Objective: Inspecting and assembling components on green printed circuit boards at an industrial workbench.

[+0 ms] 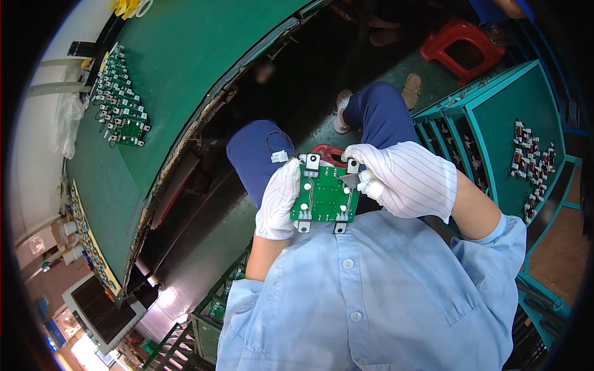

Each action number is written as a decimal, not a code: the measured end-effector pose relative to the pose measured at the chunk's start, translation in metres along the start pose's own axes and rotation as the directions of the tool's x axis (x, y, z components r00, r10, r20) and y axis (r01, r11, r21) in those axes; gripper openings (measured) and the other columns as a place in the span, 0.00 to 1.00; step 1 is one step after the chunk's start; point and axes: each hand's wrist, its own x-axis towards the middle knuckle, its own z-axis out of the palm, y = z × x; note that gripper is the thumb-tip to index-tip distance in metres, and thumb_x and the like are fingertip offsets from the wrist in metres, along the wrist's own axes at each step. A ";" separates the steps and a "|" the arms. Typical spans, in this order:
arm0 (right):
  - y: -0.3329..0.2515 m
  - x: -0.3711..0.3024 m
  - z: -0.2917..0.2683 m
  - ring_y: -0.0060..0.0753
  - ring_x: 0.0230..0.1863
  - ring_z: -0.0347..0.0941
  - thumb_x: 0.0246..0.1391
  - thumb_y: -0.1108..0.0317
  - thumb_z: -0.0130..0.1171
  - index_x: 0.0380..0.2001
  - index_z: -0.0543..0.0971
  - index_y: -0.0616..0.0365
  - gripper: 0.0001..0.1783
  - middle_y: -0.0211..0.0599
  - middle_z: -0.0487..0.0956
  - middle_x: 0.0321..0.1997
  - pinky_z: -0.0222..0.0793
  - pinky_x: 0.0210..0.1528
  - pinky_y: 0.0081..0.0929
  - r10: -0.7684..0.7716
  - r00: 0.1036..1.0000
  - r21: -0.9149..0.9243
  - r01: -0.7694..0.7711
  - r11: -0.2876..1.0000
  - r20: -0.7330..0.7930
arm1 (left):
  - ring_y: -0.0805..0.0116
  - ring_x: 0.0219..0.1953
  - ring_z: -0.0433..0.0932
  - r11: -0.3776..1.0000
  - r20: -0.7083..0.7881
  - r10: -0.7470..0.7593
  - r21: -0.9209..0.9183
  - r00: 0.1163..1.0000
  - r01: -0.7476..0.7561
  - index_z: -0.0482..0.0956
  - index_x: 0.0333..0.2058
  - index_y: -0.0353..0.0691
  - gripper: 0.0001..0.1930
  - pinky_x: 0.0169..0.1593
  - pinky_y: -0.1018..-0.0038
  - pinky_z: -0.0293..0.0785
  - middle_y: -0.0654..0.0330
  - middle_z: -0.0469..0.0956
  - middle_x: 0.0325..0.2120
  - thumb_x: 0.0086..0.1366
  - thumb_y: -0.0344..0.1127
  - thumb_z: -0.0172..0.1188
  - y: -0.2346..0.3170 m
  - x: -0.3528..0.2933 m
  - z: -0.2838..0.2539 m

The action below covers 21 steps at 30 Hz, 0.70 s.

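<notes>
my left hand [278, 203] is gripping the green circuit board [325, 193] by its left edge before my blue shirt [402, 290], while my right hand [413, 178] is pinching a grey pointed tool [350, 180] that, slipping, could be scratching the surface.

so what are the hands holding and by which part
The left hand holds the green circuit board by its left edge. The right hand holds a grey pointed piece; by which part is unclear.
</notes>
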 end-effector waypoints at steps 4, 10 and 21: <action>-0.003 0.000 -0.002 0.43 0.20 0.69 0.46 0.69 0.48 0.41 0.65 0.64 0.17 0.41 0.72 0.20 0.62 0.23 0.31 0.026 0.999 0.023 -0.027 0.999 0.044 | 0.72 0.34 0.74 0.999 0.101 -0.029 -0.041 0.994 0.033 0.69 0.40 0.35 0.21 0.40 0.78 0.70 0.58 0.75 0.32 0.64 0.49 0.40 0.004 0.000 0.001; 0.007 0.003 0.009 0.44 0.17 0.67 0.49 0.67 0.46 0.33 0.65 0.61 0.09 0.41 0.69 0.15 0.61 0.21 0.35 -0.099 0.987 0.007 0.101 0.995 -0.125 | 0.71 0.34 0.74 0.991 0.100 -0.045 -0.122 0.994 0.058 0.69 0.41 0.34 0.22 0.41 0.77 0.70 0.57 0.75 0.33 0.64 0.49 0.40 0.000 -0.001 -0.002; 0.042 0.015 0.018 0.44 0.26 0.70 0.48 0.69 0.46 0.37 0.68 0.63 0.12 0.47 0.72 0.23 0.64 0.28 0.30 -0.170 0.821 0.041 0.228 0.973 -0.544 | 0.72 0.37 0.74 0.968 0.115 -0.151 -0.186 0.982 0.170 0.67 0.44 0.35 0.23 0.42 0.78 0.70 0.57 0.74 0.36 0.63 0.49 0.41 0.002 -0.002 0.008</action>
